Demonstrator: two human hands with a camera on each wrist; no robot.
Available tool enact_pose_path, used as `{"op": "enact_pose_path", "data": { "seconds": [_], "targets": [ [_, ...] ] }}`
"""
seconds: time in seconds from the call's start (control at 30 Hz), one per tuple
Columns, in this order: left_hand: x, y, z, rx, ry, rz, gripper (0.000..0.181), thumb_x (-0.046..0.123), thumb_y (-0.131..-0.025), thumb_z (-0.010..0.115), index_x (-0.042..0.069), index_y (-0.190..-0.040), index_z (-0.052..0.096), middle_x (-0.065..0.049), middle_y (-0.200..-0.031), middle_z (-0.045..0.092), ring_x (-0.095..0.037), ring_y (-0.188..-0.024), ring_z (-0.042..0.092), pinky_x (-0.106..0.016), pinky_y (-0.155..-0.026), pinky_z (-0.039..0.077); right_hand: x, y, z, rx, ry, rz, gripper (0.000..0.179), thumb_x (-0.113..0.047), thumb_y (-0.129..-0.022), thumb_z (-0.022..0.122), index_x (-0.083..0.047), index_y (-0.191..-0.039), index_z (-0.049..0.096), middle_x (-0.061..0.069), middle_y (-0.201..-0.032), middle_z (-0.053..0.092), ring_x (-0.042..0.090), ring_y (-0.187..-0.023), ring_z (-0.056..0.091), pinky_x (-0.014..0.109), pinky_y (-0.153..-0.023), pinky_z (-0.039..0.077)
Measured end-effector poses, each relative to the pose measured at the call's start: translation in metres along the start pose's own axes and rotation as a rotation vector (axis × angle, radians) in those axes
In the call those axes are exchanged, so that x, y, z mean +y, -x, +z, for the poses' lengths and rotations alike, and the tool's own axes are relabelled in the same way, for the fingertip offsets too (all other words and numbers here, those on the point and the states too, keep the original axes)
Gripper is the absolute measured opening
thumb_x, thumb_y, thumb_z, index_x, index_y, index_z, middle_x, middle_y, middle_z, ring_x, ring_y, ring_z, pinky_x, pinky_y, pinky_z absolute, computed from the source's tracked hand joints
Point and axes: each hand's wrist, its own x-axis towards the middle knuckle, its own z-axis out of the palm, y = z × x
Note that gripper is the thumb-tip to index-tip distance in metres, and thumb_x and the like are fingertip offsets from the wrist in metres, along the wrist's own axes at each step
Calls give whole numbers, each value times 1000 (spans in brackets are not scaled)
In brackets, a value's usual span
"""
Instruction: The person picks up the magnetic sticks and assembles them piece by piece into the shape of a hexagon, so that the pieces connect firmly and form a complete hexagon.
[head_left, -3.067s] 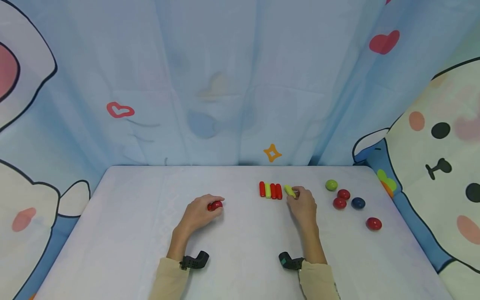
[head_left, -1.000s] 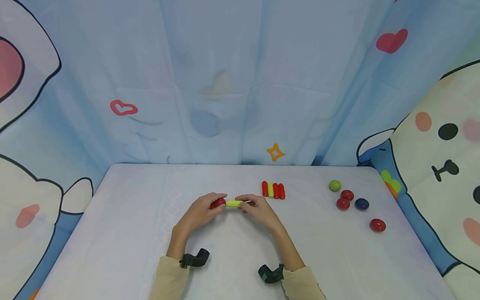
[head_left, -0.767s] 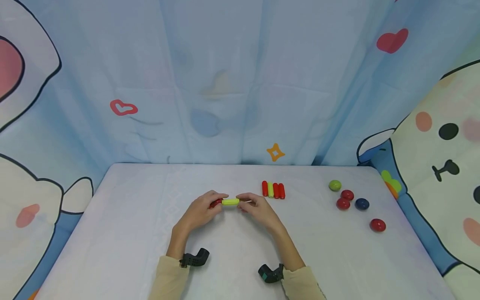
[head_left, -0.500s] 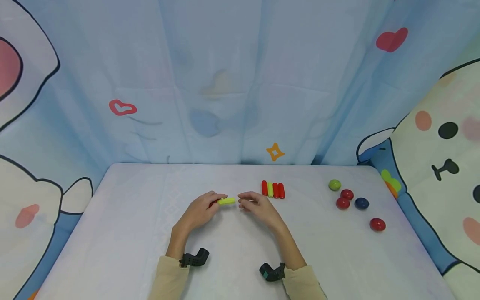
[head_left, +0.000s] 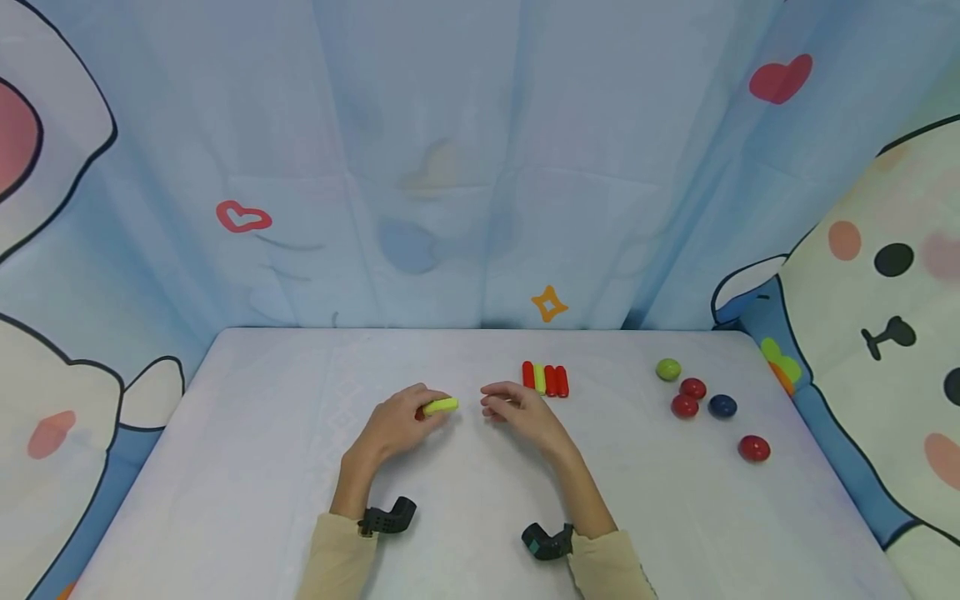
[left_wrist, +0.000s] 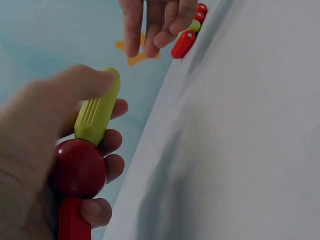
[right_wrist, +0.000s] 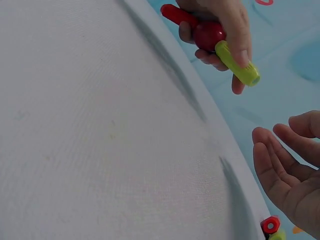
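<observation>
My left hand (head_left: 401, 421) holds a chain of toy building rods and a ball, raised above the white table. In the left wrist view the yellow-green rod (left_wrist: 95, 117) sits on the red ball (left_wrist: 79, 169), and a red rod (left_wrist: 74, 220) meets the ball's other side. My thumb presses along the yellow-green rod while the other fingers curl round the chain. A short gap away, my right hand (head_left: 525, 412) is held with loosely bent fingers and nothing in them, as the right wrist view shows its fingers (right_wrist: 272, 170) apart from the chain.
Behind my right hand lies a short row of rods, including a red rod (head_left: 562, 381) and a yellow-green rod (head_left: 539, 379). Several balls rest to the right: a green ball (head_left: 668, 369), a blue ball (head_left: 722, 406) and red balls, one red ball (head_left: 753, 448) nearer me.
My right hand took the yellow-green rod from beside the row, brought it left to the red ball and let go. It has drawn slightly right; the left thumb now covers the rod.
</observation>
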Motion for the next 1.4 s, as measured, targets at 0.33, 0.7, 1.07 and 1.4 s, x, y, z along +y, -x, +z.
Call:
{"op": "enact_pose_path", "data": {
  "seconds": [0.33, 0.7, 1.07, 1.4],
  "targets": [
    [-4, -1, 3, 33, -61, 45, 31, 38, -88, 70, 27, -117, 70, 10, -92, 62, -5, -71, 47, -22, -65, 39, 6, 1, -15, 47, -22, 9, 32, -23, -98, 57, -8, -126, 61, 13, -117, 68, 21, -100, 68, 32, -92, 55],
    [-2, 4, 1, -10, -192, 71, 24, 35, -87, 71, 27, -109, 72, 10, -88, 65, -5, -70, 48, -25, -63, 41, 13, 7, -60, 137, -77, -4, 38, -25, -100, 55, -3, -130, 57, 20, -123, 63, 26, -105, 65, 22, -88, 54],
    [-1, 4, 3, 73, -210, 68, 29, 41, -85, 71, 28, -111, 71, 9, -94, 70, -5, -69, 48, -22, -60, 36, 16, 15, -85, 243, 94, 75, 40, -31, -101, 50, -10, -135, 54, 15, -129, 58, 29, -109, 61, 33, -95, 53],
    [-1, 2, 4, 34, -167, 76, 23, 38, -87, 70, 26, -107, 71, 11, -96, 69, -6, -70, 47, -22, -60, 36, 11, 21, -94, 318, 297, 125, 41, -29, -102, 45, -9, -138, 50, 17, -134, 55, 34, -119, 53, 48, -99, 50]
  ]
}}
